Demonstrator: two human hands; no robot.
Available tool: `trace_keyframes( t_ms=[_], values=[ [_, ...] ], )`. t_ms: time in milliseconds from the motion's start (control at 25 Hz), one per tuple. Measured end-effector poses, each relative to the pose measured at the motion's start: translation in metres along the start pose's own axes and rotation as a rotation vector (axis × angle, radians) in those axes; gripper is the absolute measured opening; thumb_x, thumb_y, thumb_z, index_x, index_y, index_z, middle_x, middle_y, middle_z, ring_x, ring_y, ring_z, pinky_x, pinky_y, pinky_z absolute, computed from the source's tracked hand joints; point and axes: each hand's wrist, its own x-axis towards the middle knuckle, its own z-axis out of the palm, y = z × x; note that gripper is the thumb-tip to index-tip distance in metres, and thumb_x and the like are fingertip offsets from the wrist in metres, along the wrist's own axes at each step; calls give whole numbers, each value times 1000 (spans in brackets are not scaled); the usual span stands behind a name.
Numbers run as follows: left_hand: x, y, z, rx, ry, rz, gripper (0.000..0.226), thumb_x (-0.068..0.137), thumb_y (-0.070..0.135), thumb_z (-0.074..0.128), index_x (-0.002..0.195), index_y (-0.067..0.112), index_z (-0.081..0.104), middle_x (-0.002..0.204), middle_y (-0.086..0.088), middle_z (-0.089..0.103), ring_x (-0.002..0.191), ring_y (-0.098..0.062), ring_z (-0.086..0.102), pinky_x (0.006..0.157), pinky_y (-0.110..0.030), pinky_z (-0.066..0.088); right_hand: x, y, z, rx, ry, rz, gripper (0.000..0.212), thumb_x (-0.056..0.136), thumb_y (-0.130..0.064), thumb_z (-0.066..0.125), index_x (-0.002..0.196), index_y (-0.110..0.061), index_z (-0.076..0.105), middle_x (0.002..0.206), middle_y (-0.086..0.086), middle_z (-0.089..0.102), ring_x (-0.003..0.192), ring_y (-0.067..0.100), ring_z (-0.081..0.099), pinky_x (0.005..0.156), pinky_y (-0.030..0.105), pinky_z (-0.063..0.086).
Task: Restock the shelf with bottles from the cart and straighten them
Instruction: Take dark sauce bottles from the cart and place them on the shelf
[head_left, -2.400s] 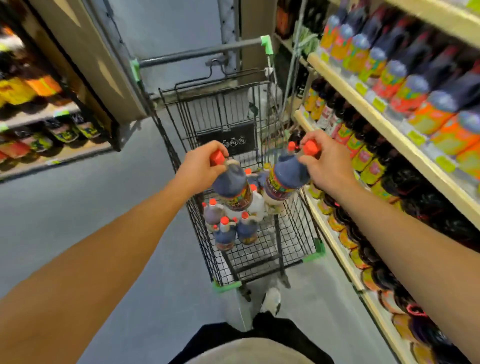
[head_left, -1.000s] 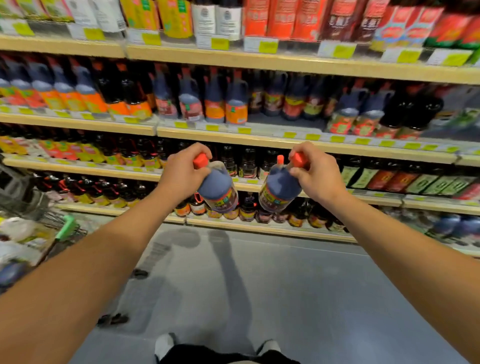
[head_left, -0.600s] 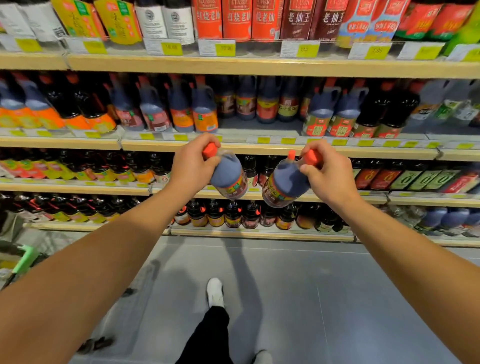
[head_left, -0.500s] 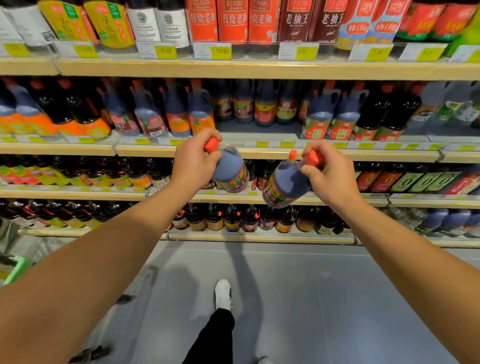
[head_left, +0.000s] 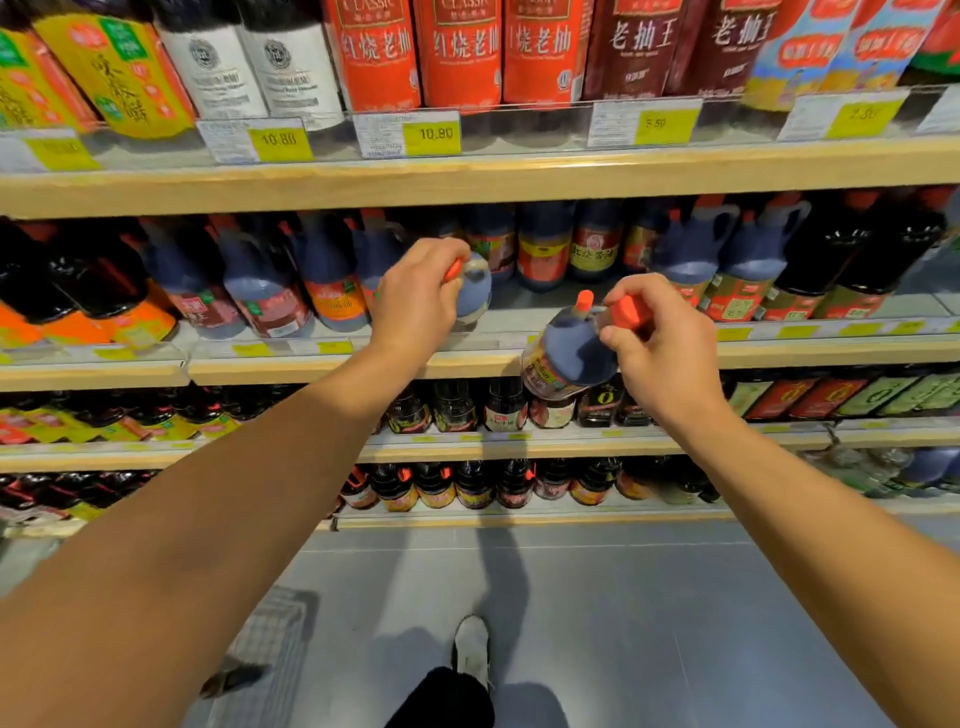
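A stocked supermarket shelf (head_left: 467, 358) fills the view. Above its edge, the left hand (head_left: 415, 301) grips one dark bottle (head_left: 474, 291) by the top, seemingly over the board. Just right, the right hand (head_left: 660, 343) holds another bottle (head_left: 566, 358), tilted, before that edge.

Shelf boards (head_left: 467, 182) are faced with pale, matt wood-look edging. Price tags (head_left: 436, 134) are seen as glossy paper behind a clear plastic strip. The bottle at the right hand (head_left: 571, 353) is shown as translucent plastic with a glossy printed label and a smooth orange-red plastic cap (head_left: 626, 312) (a second, thinner spout cap stands beside it). The floor (head_left: 623, 597) appears smooth, grey and faintly sheened.
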Motion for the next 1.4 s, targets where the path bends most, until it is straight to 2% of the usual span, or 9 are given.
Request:
trace_keyframes(
  t_ms=[200, 320, 600, 760, 840, 960, 1120, 1240, 1400],
  values=[
    [21, -20, 18, 32, -62, -55, 30, 78, 4, 61, 106, 16, 57, 102, -6, 60, 92, -27, 55, 77, -36, 44, 24, 12, 13, 34, 8, -77, 28, 80, -7, 65, 103, -21, 56, 93, -7, 63, 84, 16, 58, 75, 33, 49],
    [40, -27, 23, 85, -84, -230, 27, 85, 13, 63, 106, 6, 48, 101, -16, 60, 87, -29, 53, 72, -37, 41, 33, 19, 16, 54, 16, -122, 28, 80, -8, 65, 103, -22, 56, 91, -12, 59, 82, 11, 55, 74, 30, 47],
    [55, -32, 36, 222, 54, -317, 20, 86, 18, 59, 88, -2, 58, 95, -25, 60, 96, -40, 52, 77, -42, 38, 48, 27, 32, 18, 66, -262, 31, 78, -6, 69, 105, -19, 57, 95, -13, 55, 81, 9, 48, 71, 20, 35],
    [51, -35, 56, 303, 20, -350, 23, 89, 17, 52, 101, -3, 57, 105, -27, 58, 103, -40, 49, 83, -45, 39, 65, 35, 52, -10, 64, -336, 34, 77, -4, 70, 105, -19, 57, 99, -10, 57, 83, 8, 47, 77, 23, 39],
    [50, -41, 69, 361, -19, -309, 35, 88, 22, 56, 116, 3, 54, 116, -24, 57, 113, -39, 48, 91, -44, 38, 74, 41, 63, -30, 63, -374, 35, 76, -3, 70, 104, -18, 56, 97, -14, 53, 83, 7, 46, 77, 23, 38],
    [49, -58, 82, 421, 19, -191, 74, 83, 30, 64, 147, 24, 28, 146, -10, 42, 140, -31, 27, 113, -47, 20, 87, 46, 75, -47, 52, -388, 34, 76, -3, 70, 103, -20, 57, 95, -17, 52, 82, 8, 46, 76, 24, 38],
    [41, -70, 93, 499, 67, -126, 77, 85, 37, 62, 149, 34, 18, 154, 0, 33, 146, -27, 14, 116, -55, 6, 103, 46, 85, -39, -9, -360, 33, 77, -6, 70, 101, -25, 57, 87, -9, 55, 79, 15, 49, 74, 29, 42],
    [30, -73, 103, 558, 68, -80, 83, 80, 49, 63, 148, 36, 18, 156, -1, 26, 146, -27, 8, 114, -58, 2, 117, 44, 96, -24, -32, -310, 33, 80, -11, 69, 107, -27, 59, 93, -3, 62, 88, 21, 58, 83, 37, 49],
    [22, -83, 110, 619, 93, -49, 74, 81, 34, 67, 145, 36, 29, 156, -2, 26, 146, -29, 8, 113, -59, 2, 161, 46, 118, 44, -7, -103, 38, 84, -18, 66, 120, -19, 56, 113, 5, 65, 104, 25, 59, 85, 29, 45]
  ],
)
